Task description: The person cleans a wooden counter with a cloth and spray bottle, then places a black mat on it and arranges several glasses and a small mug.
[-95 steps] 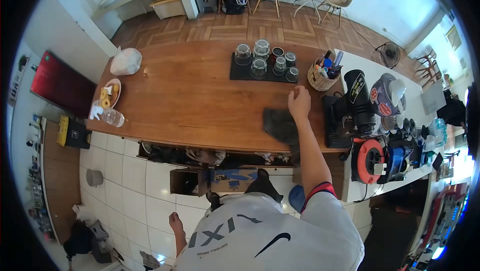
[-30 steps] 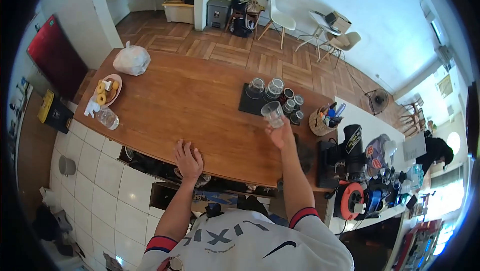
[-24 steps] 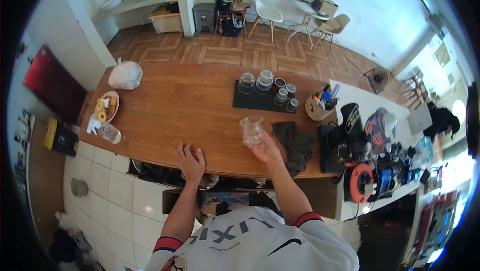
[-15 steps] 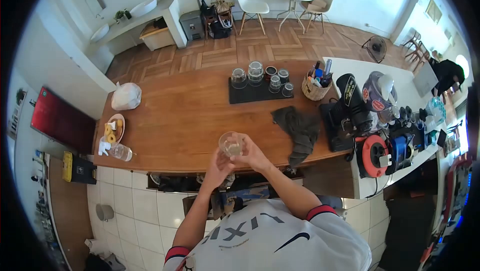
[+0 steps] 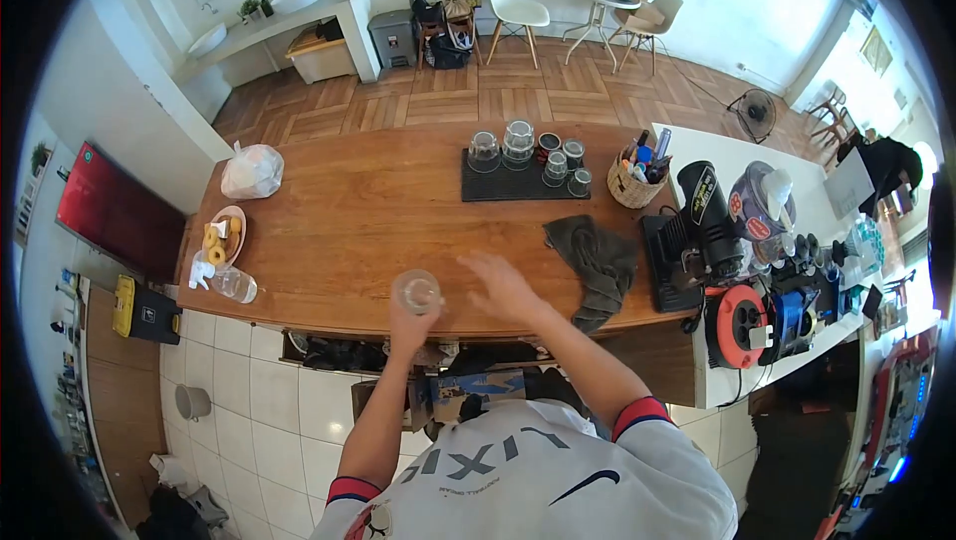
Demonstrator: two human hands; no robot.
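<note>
A clear drinking glass is in my left hand, over the near edge of the wooden table. My fingers wrap its lower part. My right hand is off the glass, to its right, with fingers stretched out over the tabletop and nothing in them. A dark grey cloth lies crumpled to the right of that hand. Farther back, several glasses stand on a black mat.
At the left end are a plate of doughnuts, a spray bottle and a white plastic bag. On the right stand a basket of pens, a black coffee grinder and a red cable reel. A person is at the far right.
My right hand has let go of the glass and moved away to the right, fingers opening. My left hand has carried the glass a little to the left.
</note>
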